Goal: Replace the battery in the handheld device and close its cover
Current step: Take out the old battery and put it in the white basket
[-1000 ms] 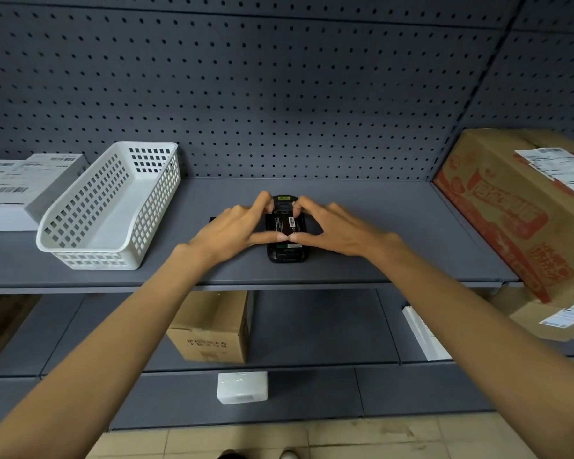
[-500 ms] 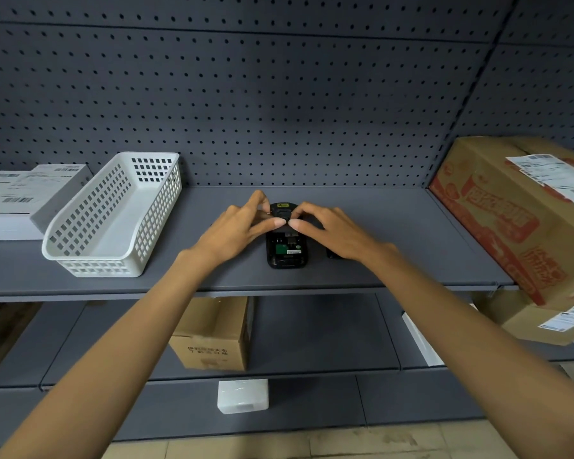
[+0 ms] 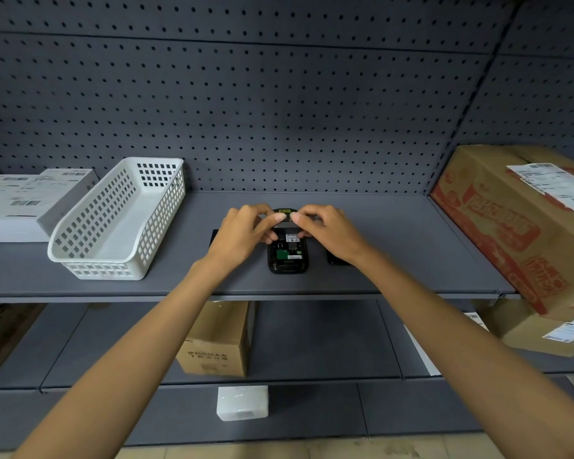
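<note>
The black handheld device (image 3: 287, 260) lies face down on the grey shelf (image 3: 411, 246). Its back is open, showing a green board and white labels. My left hand (image 3: 242, 235) and my right hand (image 3: 330, 231) meet over its far end. Thumbs and fingertips pinch a thin flat piece, apparently the battery (image 3: 287, 218), tilted up out of the compartment and mostly hidden by fingers. One flat black part (image 3: 337, 260) lies under my right wrist, just right of the device. Another black part (image 3: 214, 238) peeks out left of my left hand.
A white perforated basket (image 3: 113, 223) stands left of the device, with white labelled boxes (image 3: 20, 207) beyond it. A large printed cardboard carton (image 3: 517, 226) fills the right end. The pegboard wall (image 3: 279, 111) backs the shelf. Lower shelves hold a brown box (image 3: 216, 342) and a white packet (image 3: 242, 402).
The battery lay flat in the compartment under both thumbs a second ago. Its near end has since come up and the compartment's inside now shows. Both hands shifted towards the device's far end.
</note>
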